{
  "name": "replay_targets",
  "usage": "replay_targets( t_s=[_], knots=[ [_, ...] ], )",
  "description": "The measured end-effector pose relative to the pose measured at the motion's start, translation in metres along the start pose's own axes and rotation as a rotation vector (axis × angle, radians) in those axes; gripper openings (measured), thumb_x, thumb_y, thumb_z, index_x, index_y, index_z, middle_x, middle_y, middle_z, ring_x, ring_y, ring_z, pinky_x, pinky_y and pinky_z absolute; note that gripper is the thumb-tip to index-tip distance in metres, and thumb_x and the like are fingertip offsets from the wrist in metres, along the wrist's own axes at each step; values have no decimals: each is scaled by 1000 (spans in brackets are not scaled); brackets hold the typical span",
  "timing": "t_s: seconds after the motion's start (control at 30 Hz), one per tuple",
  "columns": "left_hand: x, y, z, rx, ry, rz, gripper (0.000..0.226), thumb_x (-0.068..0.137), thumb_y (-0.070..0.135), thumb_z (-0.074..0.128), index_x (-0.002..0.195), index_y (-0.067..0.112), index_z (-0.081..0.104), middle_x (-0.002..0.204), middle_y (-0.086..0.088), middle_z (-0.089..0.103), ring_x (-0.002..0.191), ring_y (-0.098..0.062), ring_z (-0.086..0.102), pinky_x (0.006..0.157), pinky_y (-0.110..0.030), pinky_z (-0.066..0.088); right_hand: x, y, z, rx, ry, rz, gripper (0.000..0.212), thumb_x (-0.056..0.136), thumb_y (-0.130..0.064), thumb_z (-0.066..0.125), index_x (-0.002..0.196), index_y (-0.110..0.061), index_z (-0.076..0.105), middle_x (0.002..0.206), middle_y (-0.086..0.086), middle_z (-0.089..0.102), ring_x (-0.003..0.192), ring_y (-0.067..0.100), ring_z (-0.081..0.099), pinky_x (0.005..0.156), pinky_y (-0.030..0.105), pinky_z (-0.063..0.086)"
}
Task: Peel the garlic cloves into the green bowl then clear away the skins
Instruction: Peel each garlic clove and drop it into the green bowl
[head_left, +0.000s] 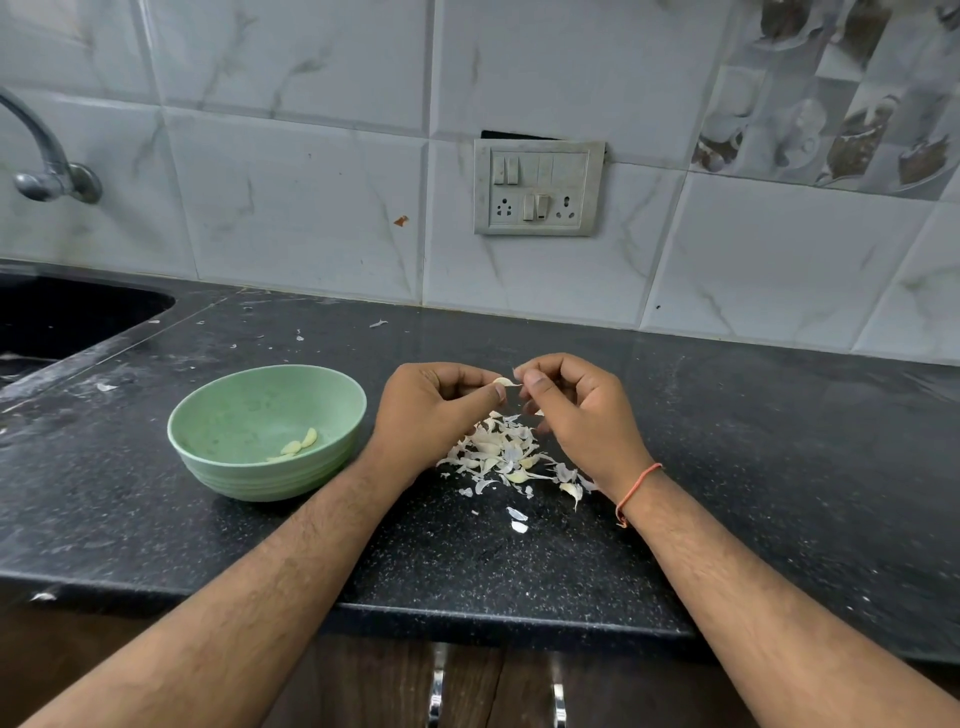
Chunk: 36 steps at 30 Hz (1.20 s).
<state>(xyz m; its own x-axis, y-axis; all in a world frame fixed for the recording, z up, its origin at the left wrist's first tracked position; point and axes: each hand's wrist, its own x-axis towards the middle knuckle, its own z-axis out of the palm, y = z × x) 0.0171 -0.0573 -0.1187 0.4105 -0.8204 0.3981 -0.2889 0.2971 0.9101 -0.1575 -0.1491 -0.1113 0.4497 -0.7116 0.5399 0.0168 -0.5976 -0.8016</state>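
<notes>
Garlic clove is pinched between both hands, left hand steadying it while right hand pulls at skin. They hover over the skin pile so scraps drop there; green bowl, left of the hands on the table, holds peeled cloves.

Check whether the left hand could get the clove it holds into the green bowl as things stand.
Probably yes. The left hand pinches the clove just right of the green bowl, whose open top faces up with nothing between them. The right hand also grips the clove's skin.
</notes>
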Motion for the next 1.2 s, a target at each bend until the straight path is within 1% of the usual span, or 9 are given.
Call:
replay_targets(
  t_s=[0.1,0.2,0.4,0.53,0.67,0.83,1.07,1.13,1.2],
  knots=[
    [-1,1,0,45,13,25,6,90,22,85,95,24,86,76,3,80,58,-1,62,59,-21,50,-4,-2,0,-143,-4,-87,9,93,-15,78,94,-24,79,88,-6,78,82,19,74,71,47,63],
    [-4,3,0,88,13,66,6,89,21,86,94,23,86,73,7,79,57,4,63,57,-14,47,-6,-3,0,-203,-4,-127,10,91,-16,81,89,-26,78,84,-9,77,80,17,75,70,41,62],
    [-2,0,0,117,5,78,5,90,27,86,94,27,86,74,5,79,60,-1,61,58,-19,49,-2,4,1,-237,-48,-78,11,98,-19,76,91,-28,75,84,-14,75,81,12,73,72,24,56],
    [0,-2,-2,92,-73,57,5,93,27,82,97,26,86,81,1,81,64,-7,64,60,-21,51,2,7,-3,-132,-116,-1,8,101,-23,72,93,-26,73,81,-8,74,75,14,69,68,33,56],
    [2,-5,-2,139,-142,48,7,95,30,80,95,27,86,86,2,82,76,-16,72,74,-45,64,2,4,-4,-23,-186,79,10,107,-14,62,97,-14,67,77,-5,68,65,7,61,52,25,50],
    [3,-5,-3,129,-116,54,8,94,30,82,101,28,86,88,4,82,87,-30,79,82,-53,65,1,9,1,11,-231,149,16,111,-24,55,96,-23,61,83,-3,62,77,29,56,57,36,53],
    [3,-10,-2,144,-70,92,13,88,46,81,99,40,85,83,-7,81,86,-47,72,77,-61,61,1,4,4,-107,-205,111,14,111,-26,54,98,-24,58,84,-2,61,71,19,54,60,41,55],
    [3,-10,-2,168,-42,91,8,91,40,82,98,36,85,81,0,81,80,-40,74,75,-55,64,-1,3,2,-284,-206,-9,14,110,-23,55,96,-27,56,84,-11,60,72,8,53,69,38,53],
    [4,-9,-4,158,34,72,6,94,31,82,97,29,86,78,6,80,66,-20,74,68,-40,63,-2,2,1,-405,-198,-129,12,108,-19,57,98,-25,56,87,-11,59,78,8,54,71,29,48]
  ],
)
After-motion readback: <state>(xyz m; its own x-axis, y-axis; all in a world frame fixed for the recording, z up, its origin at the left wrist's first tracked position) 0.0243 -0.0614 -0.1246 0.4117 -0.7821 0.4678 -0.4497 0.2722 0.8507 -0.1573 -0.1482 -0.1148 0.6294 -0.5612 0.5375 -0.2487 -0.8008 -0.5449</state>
